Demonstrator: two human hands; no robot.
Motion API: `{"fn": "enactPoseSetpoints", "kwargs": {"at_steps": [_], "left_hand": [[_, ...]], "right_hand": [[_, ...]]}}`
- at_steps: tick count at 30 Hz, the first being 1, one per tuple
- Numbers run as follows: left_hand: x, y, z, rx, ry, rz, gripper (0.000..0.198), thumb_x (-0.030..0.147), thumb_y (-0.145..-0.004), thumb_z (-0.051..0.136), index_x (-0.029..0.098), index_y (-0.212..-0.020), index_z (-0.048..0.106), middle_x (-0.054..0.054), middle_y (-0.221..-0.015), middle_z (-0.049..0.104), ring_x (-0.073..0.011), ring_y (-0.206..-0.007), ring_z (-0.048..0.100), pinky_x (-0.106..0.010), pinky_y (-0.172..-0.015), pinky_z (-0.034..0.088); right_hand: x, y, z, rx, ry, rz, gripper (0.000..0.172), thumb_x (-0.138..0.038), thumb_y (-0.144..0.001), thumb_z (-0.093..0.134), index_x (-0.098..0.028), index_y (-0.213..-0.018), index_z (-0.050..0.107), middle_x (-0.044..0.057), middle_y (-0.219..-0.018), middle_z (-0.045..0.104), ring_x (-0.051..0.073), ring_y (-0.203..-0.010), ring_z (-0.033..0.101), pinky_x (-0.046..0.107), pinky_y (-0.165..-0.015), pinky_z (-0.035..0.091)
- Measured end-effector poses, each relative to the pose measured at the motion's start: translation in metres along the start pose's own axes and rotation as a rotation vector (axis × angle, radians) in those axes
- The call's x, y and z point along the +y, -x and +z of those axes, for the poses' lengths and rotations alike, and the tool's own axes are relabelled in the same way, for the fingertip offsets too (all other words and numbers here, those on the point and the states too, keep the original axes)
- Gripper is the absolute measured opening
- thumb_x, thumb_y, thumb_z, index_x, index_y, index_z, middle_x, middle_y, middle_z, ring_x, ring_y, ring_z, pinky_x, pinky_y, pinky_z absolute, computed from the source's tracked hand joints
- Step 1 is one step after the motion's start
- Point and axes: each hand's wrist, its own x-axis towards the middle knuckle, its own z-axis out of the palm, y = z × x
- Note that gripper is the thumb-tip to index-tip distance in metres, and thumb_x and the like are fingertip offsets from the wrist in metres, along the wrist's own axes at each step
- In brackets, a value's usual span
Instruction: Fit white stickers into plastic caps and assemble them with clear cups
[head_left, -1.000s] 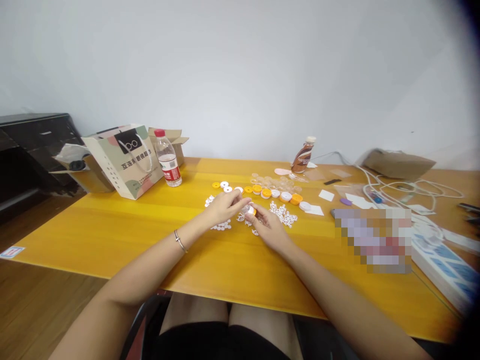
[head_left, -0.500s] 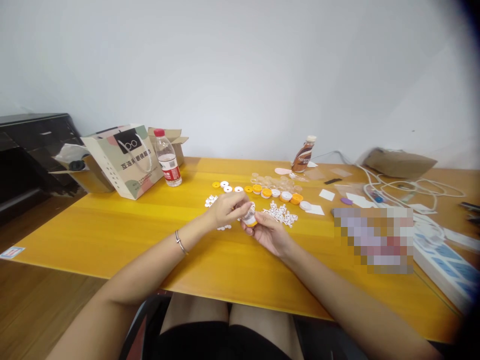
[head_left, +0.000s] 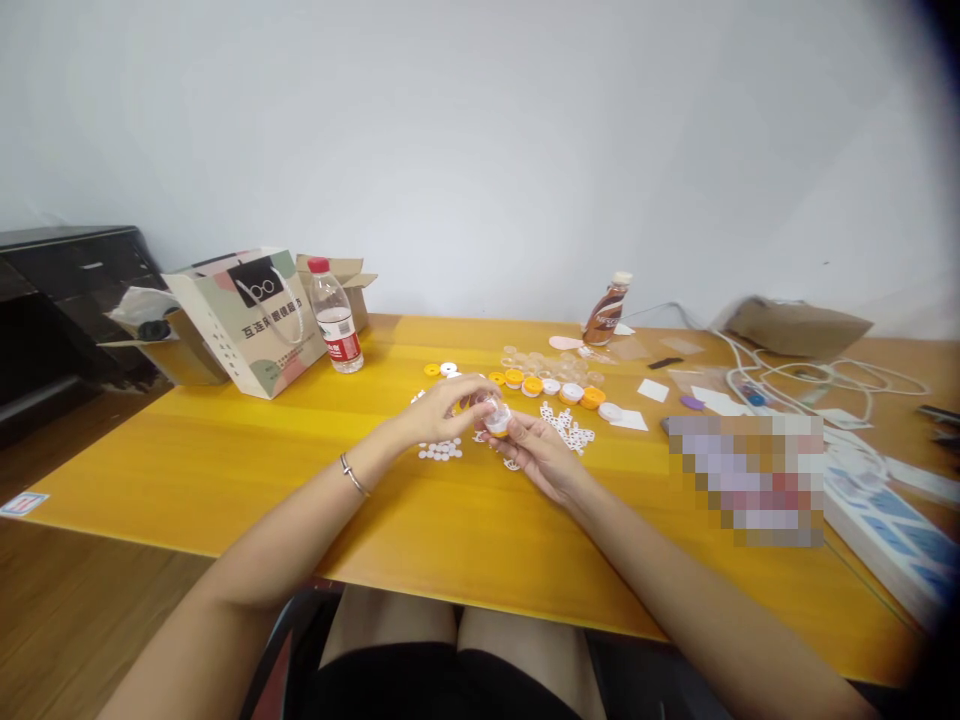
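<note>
Over the middle of the table, my right hand [head_left: 546,455] grips a small round case [head_left: 497,422] with a clear top and a white and orange base. The thumb and fingers of my left hand [head_left: 450,408] curl around its clear top from the left. Below the left hand lie small white discs [head_left: 440,451]. White cut-out pieces [head_left: 570,430] are heaped just beyond the right hand. Behind the hands runs a row of orange and white round parts [head_left: 532,386], with clear round covers [head_left: 536,362] farther back.
A water bottle [head_left: 336,320] stands left beside a paper bag [head_left: 251,325]. A brown drink bottle [head_left: 608,310] is at the back. On the right lie white cables [head_left: 757,355], a power strip [head_left: 892,530], a blurred-out flat object [head_left: 750,480] and paper pieces [head_left: 654,390].
Both hands and the case have risen slightly. My left hand has shifted left and its fingers have opened wider around the clear top, uncovering more of the white discs.
</note>
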Motion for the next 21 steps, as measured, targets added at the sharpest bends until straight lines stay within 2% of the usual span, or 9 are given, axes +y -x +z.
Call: {"fn": "enactPoseSetpoints", "kwargs": {"at_steps": [7, 11, 14, 17, 19, 21], "left_hand": [[0.0, 0.0, 0.005, 0.019, -0.016, -0.077, 0.025, 0.034, -0.083, 0.047, 0.014, -0.094, 0.057, -0.004, -0.08, 0.059, -0.0103, -0.066, 0.05, -0.023, -0.064, 0.042], [0.0, -0.003, 0.003, 0.01, 0.06, -0.147, 0.026, 0.038, -0.081, 0.051, 0.014, -0.089, 0.058, -0.001, -0.071, 0.058, -0.0093, -0.061, 0.048, -0.021, -0.059, 0.039], [0.002, -0.004, -0.001, -0.016, 0.21, -0.142, 0.027, 0.038, -0.082, 0.049, 0.015, -0.092, 0.059, -0.005, -0.085, 0.061, -0.0134, -0.078, 0.054, -0.024, -0.069, 0.042], [0.004, -0.004, -0.003, -0.099, 0.412, -0.101, 0.03, 0.036, -0.082, 0.05, 0.019, -0.107, 0.056, -0.009, -0.107, 0.059, -0.0186, -0.101, 0.053, -0.03, -0.081, 0.042], [0.004, -0.004, 0.0, -0.119, 0.507, -0.11, 0.034, 0.034, -0.08, 0.054, 0.02, -0.111, 0.055, -0.01, -0.11, 0.059, -0.0193, -0.102, 0.053, -0.031, -0.084, 0.042], [0.004, -0.003, 0.005, -0.053, 0.534, -0.144, 0.033, 0.032, -0.078, 0.056, 0.017, -0.107, 0.057, -0.01, -0.107, 0.06, -0.0191, -0.098, 0.055, -0.032, -0.085, 0.043]], "right_hand": [[0.002, -0.001, 0.0, 0.038, 0.011, -0.024, 0.021, -0.028, -0.071, 0.066, -0.021, -0.091, 0.067, 0.002, -0.093, 0.067, 0.012, -0.085, 0.061, 0.026, -0.088, 0.043], [0.001, -0.001, -0.001, 0.043, 0.015, -0.02, 0.021, -0.029, -0.072, 0.066, -0.02, -0.091, 0.067, 0.003, -0.091, 0.067, 0.013, -0.084, 0.061, 0.027, -0.087, 0.044], [-0.002, 0.001, 0.001, 0.014, 0.014, -0.02, 0.024, -0.03, -0.071, 0.067, -0.02, -0.092, 0.067, 0.003, -0.089, 0.067, 0.014, -0.082, 0.061, 0.028, -0.086, 0.044], [-0.006, 0.004, 0.003, -0.001, 0.027, -0.028, 0.027, -0.034, -0.068, 0.068, -0.019, -0.091, 0.066, 0.005, -0.091, 0.066, 0.015, -0.082, 0.061, 0.03, -0.086, 0.044], [-0.008, 0.005, 0.005, -0.001, 0.033, -0.036, 0.028, -0.035, -0.067, 0.069, -0.019, -0.091, 0.066, 0.005, -0.091, 0.066, 0.015, -0.082, 0.06, 0.03, -0.086, 0.044], [-0.009, 0.006, 0.006, 0.005, 0.039, -0.053, 0.029, -0.035, -0.067, 0.069, -0.019, -0.091, 0.065, 0.005, -0.091, 0.065, 0.015, -0.082, 0.06, 0.03, -0.086, 0.044]]}}
